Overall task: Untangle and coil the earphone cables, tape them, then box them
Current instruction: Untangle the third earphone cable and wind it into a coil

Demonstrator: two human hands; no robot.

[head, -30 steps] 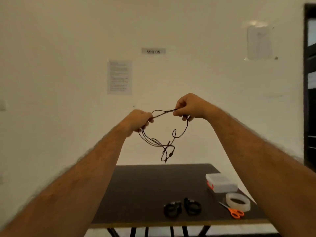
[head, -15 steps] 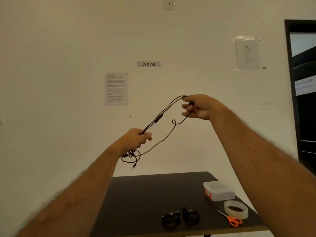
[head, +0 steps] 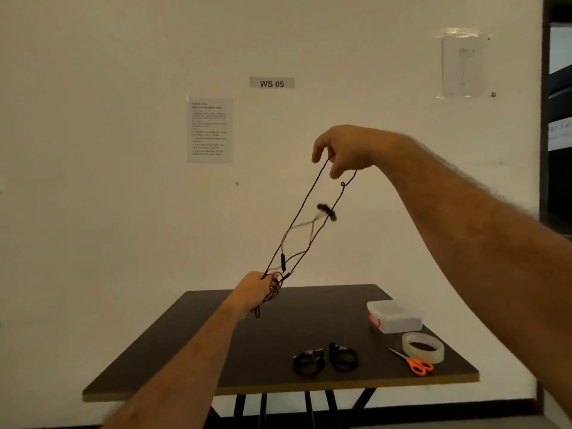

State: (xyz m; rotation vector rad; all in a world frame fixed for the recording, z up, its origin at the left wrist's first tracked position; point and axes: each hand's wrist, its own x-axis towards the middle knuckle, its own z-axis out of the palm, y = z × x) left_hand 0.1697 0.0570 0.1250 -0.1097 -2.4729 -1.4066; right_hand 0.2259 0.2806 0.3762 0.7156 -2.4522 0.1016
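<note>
The earphone cable (head: pixel 305 224) stretched between both hands, left hand (head: pixel 258 287) gripping, right hand (head: pixel 343 150) pinching, while the box (head: pixel 394 315) sat lidded on the counter (head: pixel 216 345).

We hold a dark earphone cable (head: pixel 305 209) stretched in the air above the table, its strands running slantwise from high right to low left, with a small bunch of loops at the lower end and the two earbuds (head: pixel 327 211) dangling mid-span (blurred). Two coiled black cables (head: pixel 325 360) lie side by side near the table's front edge. To their right sit the orange-handled scissors (head: pixel 413 363), the clear tape roll (head: pixel 423 347), and the closed translucent box (head: pixel 394 315) behind them.
</note>
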